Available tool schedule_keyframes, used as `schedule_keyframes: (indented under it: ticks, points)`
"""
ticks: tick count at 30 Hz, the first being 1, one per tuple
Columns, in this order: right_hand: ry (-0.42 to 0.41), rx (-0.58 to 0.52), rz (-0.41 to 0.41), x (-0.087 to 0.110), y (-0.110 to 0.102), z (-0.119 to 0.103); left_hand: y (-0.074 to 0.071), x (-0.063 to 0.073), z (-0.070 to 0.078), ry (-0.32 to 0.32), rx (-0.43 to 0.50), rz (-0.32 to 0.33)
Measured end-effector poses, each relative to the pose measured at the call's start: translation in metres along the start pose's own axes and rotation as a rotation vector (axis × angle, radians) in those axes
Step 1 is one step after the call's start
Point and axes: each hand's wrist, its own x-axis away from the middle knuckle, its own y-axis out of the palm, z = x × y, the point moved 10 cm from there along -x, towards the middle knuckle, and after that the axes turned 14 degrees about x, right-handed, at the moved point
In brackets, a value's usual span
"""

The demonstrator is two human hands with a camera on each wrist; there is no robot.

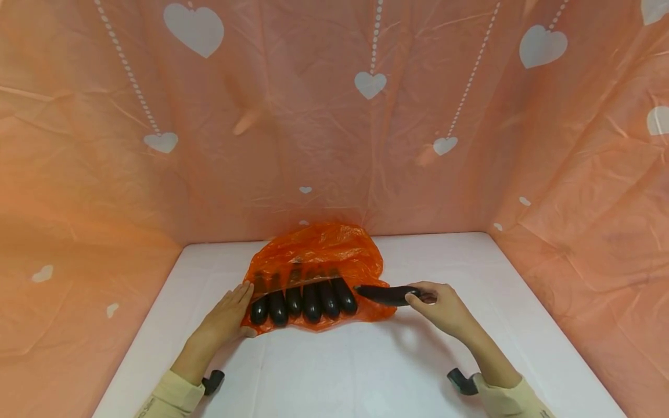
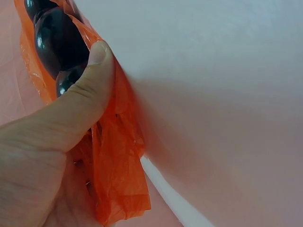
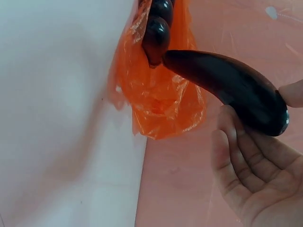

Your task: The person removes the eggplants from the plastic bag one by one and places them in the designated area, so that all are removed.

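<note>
Several dark eggplants [image 1: 312, 305] lie side by side in an orange plastic bag [image 1: 334, 247], their rounded ends showing at its front opening. My left hand [image 1: 225, 313] rests against the bag's left edge, fingers straight. In the left wrist view its thumb [image 2: 90, 85] lies over the bag's rim beside the eggplant ends; the other fingers are mostly hidden. At the bag's right side, my right hand [image 1: 441, 305] holds another eggplant [image 1: 384, 295] by one end between thumb and fingers. The narrow tip points left, close to the rightmost eggplant in the bag.
Everything lies on a white tabletop [image 1: 313, 377]. Peach curtains [image 1: 324, 133] with white hearts enclose its back and sides, and the bag lies near the back edge. A black device [image 1: 213, 382] sits at the left wrist, a similar black device [image 1: 462, 382] at the right.
</note>
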Motion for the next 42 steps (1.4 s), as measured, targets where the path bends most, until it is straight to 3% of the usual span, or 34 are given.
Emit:
schedule_keyframes:
  ticks: [11, 23, 32, 42]
  points:
    - [0.030, -0.094, 0.061, 0.004, -0.023, 0.014, -0.001, 0.001, 0.003, 0.028, -0.026, 0.014]
    - [0.053, -0.124, 0.164, 0.009, -0.048, 0.027, -0.002, 0.001, 0.003, 0.030, -0.017, 0.011]
    - [0.102, -0.161, 0.221, 0.006, -0.048, 0.044, -0.001, 0.001, 0.002, 0.044, -0.018, 0.019]
    - [0.147, -0.115, 0.234, 0.000, -0.035, 0.059, -0.002, 0.001, 0.002, 0.050, -0.003, 0.021]
